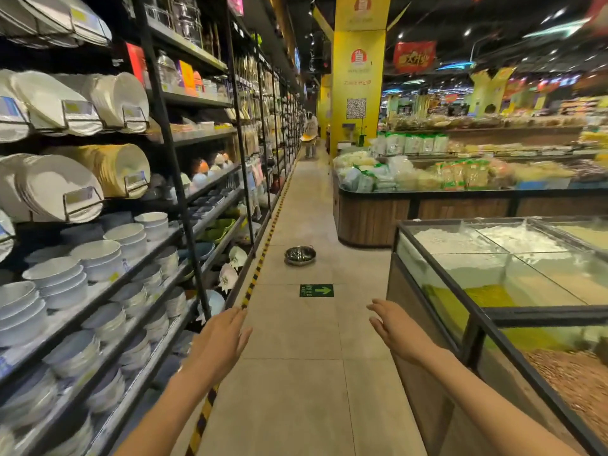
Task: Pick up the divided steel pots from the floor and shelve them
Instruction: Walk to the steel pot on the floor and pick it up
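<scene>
A shiny steel pot (300, 255) with small side handles sits on the beige tile floor of a shop aisle, some way ahead of me. Whether it is one pot or a stack I cannot tell. My left hand (220, 340) and my right hand (393, 327) are both stretched forward at waist height, palms down, fingers apart and holding nothing. The pot lies well beyond both hands, roughly between them.
Black metal shelves (171, 166) of white plates and stacked bowls line the left. A glass-topped bin of grains and flour (493, 311) stands close on the right, a wooden produce island (371, 215) behind it. A green arrow sticker (316, 290) marks the floor. A person (310, 133) stands far down the aisle.
</scene>
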`<state>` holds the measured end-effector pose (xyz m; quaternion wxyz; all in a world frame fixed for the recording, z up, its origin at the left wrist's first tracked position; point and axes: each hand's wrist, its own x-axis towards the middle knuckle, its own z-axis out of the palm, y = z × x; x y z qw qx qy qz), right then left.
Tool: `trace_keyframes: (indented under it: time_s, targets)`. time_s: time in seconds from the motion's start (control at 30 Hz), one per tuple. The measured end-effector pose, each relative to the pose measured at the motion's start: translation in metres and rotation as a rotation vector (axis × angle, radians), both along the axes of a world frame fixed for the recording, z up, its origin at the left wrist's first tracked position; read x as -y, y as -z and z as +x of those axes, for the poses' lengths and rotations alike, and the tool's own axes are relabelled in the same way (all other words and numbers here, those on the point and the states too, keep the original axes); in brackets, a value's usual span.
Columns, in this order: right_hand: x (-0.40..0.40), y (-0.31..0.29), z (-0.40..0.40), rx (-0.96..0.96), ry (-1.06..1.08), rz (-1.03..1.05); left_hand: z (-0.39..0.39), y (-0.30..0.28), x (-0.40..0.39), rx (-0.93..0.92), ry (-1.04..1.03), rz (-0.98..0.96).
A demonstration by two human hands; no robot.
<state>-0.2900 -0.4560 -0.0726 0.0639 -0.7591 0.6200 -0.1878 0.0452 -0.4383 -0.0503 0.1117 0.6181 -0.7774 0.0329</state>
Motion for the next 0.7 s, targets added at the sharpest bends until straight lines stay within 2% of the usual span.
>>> trace_keyframes:
  time_s: [0.2, 0.37, 0.57, 0.7]
  targets:
    - [0.125, 0.000, 0.029, 0.017, 0.093, 0.004, 0.039, 0.002, 0.154, -0.031, 0.033, 0.086]
    - [0.246, 0.023, 0.029, 0.059, 0.157, 0.049, 0.056, 0.023, 0.292, -0.051, 0.059, 0.115]
    - [0.426, 0.047, 0.021, 0.114, 0.155, 0.133, 0.056, 0.053, 0.479, -0.115, 0.062, 0.171]
    - [0.555, 0.043, 0.014, 0.114, 0.140, 0.176, 0.047, 0.049, 0.602, -0.169, 0.009, 0.222]
